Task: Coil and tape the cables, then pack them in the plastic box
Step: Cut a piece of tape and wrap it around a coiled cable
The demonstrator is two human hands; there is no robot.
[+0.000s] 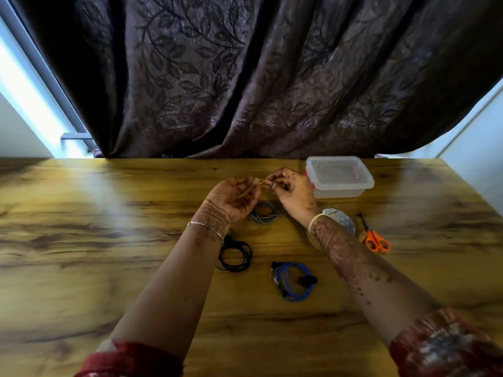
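One wide-angle camera rides on the person's head, above the near edge of the yellow-brown wood-grain table point(81, 240), facing forward and down. It sits close: left hand point(234, 198) and right hand point(291, 190) meet mid-table, a dark leaf-patterned curtain point(245, 77) beyond the far edge.

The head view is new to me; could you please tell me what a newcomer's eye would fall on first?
The left hand and right hand, raised mid-table, pinch a strip of tape between them above a grey cable coil. Nearer the person lie a black coil and a blue coil. To the right sit the lidded plastic box, a tape roll and orange scissors.
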